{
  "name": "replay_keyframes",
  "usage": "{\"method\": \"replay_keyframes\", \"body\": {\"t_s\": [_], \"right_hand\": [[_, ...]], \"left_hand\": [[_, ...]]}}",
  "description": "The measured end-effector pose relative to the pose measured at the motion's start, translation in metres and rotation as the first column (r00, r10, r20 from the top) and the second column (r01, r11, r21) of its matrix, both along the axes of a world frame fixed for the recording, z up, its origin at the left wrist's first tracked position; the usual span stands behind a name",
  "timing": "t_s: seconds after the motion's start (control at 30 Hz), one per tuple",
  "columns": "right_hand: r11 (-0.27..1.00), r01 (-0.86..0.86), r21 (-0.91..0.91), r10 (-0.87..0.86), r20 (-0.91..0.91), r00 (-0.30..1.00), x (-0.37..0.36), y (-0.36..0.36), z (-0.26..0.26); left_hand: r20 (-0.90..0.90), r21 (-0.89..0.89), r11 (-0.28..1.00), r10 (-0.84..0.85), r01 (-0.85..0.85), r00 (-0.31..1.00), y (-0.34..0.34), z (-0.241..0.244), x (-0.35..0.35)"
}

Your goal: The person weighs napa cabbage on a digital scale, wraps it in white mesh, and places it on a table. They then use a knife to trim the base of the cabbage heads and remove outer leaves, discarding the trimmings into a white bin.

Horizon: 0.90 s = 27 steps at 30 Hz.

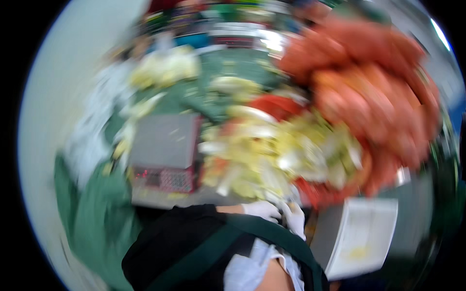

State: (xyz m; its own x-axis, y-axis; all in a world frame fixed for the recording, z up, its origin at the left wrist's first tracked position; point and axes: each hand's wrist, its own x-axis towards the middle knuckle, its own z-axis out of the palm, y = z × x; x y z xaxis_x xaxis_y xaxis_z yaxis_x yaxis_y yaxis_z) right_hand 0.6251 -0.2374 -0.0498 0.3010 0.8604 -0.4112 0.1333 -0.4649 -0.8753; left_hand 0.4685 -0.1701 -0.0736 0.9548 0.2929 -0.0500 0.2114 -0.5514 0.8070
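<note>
My left hand (263, 210) and my right hand (294, 219), both in white gloves, are close together at the table's near edge. A small whitish thing, blurred, shows by the fingers, and whether either hand grips it cannot be made out. Just beyond the gloves lies a broad heap of cut pale yellow-green leaves (262, 145), which look like napa cabbage. Part of the heap rests on red-orange mesh (316, 192). Left of the heap sits a digital scale (164, 142) with a flat grey pan and red lit digits.
Large orange mesh sacks (371, 98) are stacked at the right. A white foam-like box or lid (367, 236) stands at near right. More pale leaves (167, 67) lie at far left on the green surface (236, 65). Green cloth (102, 218) hangs at the left. Motion blur hides detail.
</note>
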Motion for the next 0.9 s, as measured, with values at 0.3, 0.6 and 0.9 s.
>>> {"method": "replay_keyframes", "body": {"t_s": [0.3,0.6,0.9], "right_hand": [[0.801,-0.598,-0.038,0.592,-0.101,0.8,0.023,0.043,-0.011],[0.64,-0.768,-0.028,0.743,-0.232,0.628,0.007,0.066,-0.008],[0.485,-0.869,0.096,0.859,-0.236,0.453,-0.038,0.08,-0.044]], "left_hand": [[0.254,-0.569,0.137,0.967,-0.811,-0.016,-0.028,0.036,-0.122],[0.411,-0.581,-0.424,0.583,-0.694,-0.7,-0.086,0.145,-0.267],[-0.229,-0.628,-0.449,0.887,-0.636,-0.4,-0.162,-0.075,-0.062]]}}
